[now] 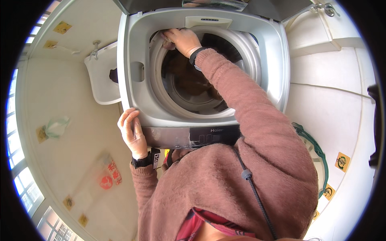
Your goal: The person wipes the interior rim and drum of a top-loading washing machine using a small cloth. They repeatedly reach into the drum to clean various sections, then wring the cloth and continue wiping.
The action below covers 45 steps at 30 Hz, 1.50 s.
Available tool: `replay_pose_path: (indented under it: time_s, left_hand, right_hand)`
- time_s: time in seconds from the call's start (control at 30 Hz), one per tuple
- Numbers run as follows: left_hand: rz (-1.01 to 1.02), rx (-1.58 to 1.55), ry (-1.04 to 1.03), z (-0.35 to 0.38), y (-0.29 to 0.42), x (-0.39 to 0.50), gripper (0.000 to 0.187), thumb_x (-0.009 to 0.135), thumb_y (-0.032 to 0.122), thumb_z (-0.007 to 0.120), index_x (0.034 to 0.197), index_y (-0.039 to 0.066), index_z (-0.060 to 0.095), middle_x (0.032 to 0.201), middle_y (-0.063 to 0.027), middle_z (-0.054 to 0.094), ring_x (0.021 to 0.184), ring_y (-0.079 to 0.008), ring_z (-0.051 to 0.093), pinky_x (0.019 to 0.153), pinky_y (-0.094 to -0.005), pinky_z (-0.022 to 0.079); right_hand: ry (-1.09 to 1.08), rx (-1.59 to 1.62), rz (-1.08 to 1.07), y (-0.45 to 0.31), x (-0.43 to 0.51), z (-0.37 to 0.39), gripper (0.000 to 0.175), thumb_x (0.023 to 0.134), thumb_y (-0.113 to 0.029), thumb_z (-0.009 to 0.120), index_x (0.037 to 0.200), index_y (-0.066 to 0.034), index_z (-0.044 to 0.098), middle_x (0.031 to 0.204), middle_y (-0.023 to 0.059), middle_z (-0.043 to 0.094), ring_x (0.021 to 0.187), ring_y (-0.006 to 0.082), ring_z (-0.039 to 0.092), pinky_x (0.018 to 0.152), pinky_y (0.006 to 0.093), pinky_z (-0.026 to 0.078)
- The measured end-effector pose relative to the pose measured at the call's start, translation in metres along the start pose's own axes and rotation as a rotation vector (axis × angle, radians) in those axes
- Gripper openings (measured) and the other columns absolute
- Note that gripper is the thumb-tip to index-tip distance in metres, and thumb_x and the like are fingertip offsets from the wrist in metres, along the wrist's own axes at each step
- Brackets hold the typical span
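A top-load washing machine [273,60] with its lid raised stands before me. My right hand [184,40], in a thin clear glove, reaches across the opening and grips a small crumpled pinkish cloth [169,44]. The cloth touches the far left part of the pale ring [156,57] around the drum mouth. Dark material lies inside the drum [193,82]; what it is cannot be made out. My left hand [130,126], gloved too, rests with bent fingers against the machine's near left corner, beside the control panel [169,137].
To the left are a white basin [104,93] and a wall tap [94,51]. Another tap [327,9] is at the top right. A cord [331,88] crosses the white surface on the right, near a green-rimmed item [322,162]. A plastic bag [57,126] hangs at left.
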<state>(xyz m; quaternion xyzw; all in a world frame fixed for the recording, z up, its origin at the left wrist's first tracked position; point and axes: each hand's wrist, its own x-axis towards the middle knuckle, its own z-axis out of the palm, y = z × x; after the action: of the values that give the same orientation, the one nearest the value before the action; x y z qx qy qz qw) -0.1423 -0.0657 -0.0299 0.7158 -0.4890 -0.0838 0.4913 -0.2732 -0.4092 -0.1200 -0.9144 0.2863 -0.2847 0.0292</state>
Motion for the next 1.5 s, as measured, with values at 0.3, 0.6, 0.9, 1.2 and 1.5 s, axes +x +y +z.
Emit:
replay_pose_path:
  time_s: [0.3,0.6,0.9,1.2,1.5]
  left_hand:
    - [-0.014,-0.013,0.001,0.0,-0.001,-0.001,0.022,0.093,-0.01,0.059,0.108,0.004,0.068,0.12,-0.0085,0.063,0.114,-0.024,0.058,0.102,-0.0365,0.047]
    - [-0.01,-0.027,0.009,0.0,-0.002,-0.001,0.02,0.094,-0.008,0.059,0.108,0.003,0.069,0.12,-0.0092,0.064,0.115,-0.0247,0.058,0.101,-0.036,0.048]
    - [0.02,-0.03,-0.004,-0.002,-0.003,0.0,0.02,0.095,-0.007,0.059,0.109,0.004,0.068,0.122,-0.0088,0.063,0.116,-0.0244,0.058,0.101,-0.0361,0.048]
    - [0.039,-0.046,-0.001,-0.003,-0.003,0.0,0.021,0.094,-0.008,0.059,0.11,0.003,0.068,0.122,-0.0089,0.063,0.116,-0.025,0.058,0.101,-0.0366,0.047]
    - [0.03,-0.094,-0.001,-0.004,-0.003,-0.001,0.022,0.093,-0.008,0.06,0.11,0.003,0.069,0.123,-0.0085,0.064,0.117,-0.0247,0.057,0.102,-0.0364,0.047]
  right_hand:
    - [0.071,-0.404,0.081,0.037,-0.015,0.008,0.028,0.09,-0.019,0.062,0.117,-0.0245,0.067,0.097,0.0065,0.061,0.077,0.0224,0.069,0.066,0.0386,0.054]
    - [0.049,-0.784,0.131,0.059,-0.032,0.018,0.031,0.087,-0.025,0.062,0.118,-0.0191,0.062,0.089,0.0088,0.062,0.059,0.0224,0.066,0.054,0.0368,0.054]
    - [0.039,-0.758,0.12,0.111,-0.06,0.007,0.055,0.078,-0.047,0.075,0.122,-0.0191,0.058,0.086,0.0068,0.062,0.056,0.0234,0.065,0.05,0.0436,0.05]
    - [-0.227,-0.882,0.348,0.124,-0.09,-0.006,0.045,0.088,-0.038,0.062,0.127,-0.0159,0.059,0.096,0.0082,0.063,0.072,0.0266,0.068,0.041,0.0454,0.047]
    - [-0.584,-1.126,0.548,0.108,-0.109,-0.043,0.068,0.096,-0.038,0.05,0.152,0.0006,0.042,0.156,0.0138,0.044,0.138,0.0532,0.041,0.052,0.049,0.053]
